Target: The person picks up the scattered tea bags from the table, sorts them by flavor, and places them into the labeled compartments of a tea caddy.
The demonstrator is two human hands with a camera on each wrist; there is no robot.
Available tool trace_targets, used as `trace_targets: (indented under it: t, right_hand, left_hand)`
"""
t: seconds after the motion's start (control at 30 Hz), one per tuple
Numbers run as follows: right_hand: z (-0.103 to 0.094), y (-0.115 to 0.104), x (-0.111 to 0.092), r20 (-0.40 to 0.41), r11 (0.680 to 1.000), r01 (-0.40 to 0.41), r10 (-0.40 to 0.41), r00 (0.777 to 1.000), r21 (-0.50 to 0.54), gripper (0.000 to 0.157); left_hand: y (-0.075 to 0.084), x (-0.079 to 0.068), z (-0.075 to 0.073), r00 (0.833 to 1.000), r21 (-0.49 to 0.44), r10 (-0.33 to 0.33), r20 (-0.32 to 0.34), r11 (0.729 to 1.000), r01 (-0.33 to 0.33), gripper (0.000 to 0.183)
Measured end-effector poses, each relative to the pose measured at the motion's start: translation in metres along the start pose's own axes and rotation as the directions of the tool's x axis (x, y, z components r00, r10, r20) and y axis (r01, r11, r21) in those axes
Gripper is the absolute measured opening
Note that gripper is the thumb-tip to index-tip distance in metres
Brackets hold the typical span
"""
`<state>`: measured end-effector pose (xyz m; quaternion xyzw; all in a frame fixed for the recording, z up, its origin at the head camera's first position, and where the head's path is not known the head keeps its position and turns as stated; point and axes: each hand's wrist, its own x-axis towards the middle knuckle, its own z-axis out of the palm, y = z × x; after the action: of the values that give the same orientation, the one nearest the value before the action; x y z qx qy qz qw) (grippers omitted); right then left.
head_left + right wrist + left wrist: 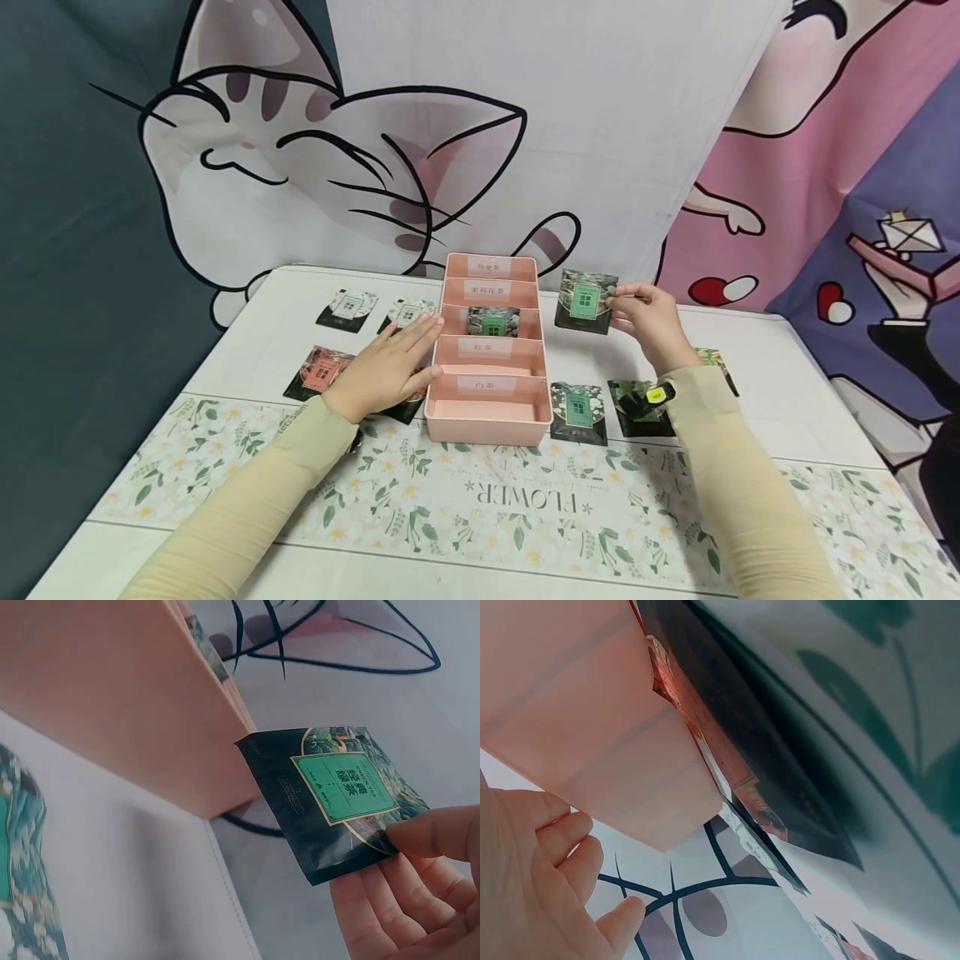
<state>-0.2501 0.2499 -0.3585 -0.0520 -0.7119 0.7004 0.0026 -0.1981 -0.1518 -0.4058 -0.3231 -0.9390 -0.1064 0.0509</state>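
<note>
My right hand (654, 325) pinches a green tea sachet (337, 787) by its edge, thumb on top and fingers beneath. The sachet, dark with a green label, is held up just right of the pink divided box (487, 432). On the box's left rim rests my left hand (392, 365), its fingers extended; the left wrist view shows that hand (547, 877) beside the pink wall. Another green-labelled sachet (492, 322) lies in the box's middle compartment. The box has several compartments, each with a white label in Chinese characters.
Left of the box lie white-and-black sachets (348, 309) and red ones (318, 372), some partly covered by my left hand. To the right are a teal-labelled sachet (578, 413), a dark green one (637, 421) and a yellow-green one (712, 358). A cartoon cloth hangs behind the table.
</note>
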Motion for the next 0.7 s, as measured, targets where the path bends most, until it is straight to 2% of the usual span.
trace_targets:
  t: [0.43,0.7]
  right_hand:
    - [0.024,-0.008,-0.004,0.012,0.996,0.055,-0.056,0.998,0.064,0.011]
    - [0.042,-0.010,-0.003,0.044,0.996,0.051,-0.054,0.998,0.069,0.009]
  left_hand:
    - [-0.002,0.000,0.002,1.000,0.004,0.004,-0.009,1.000,-0.004,0.075]
    - [-0.002,-0.001,0.003,1.000,0.005,0.010,-0.023,1.000,-0.010,0.074]
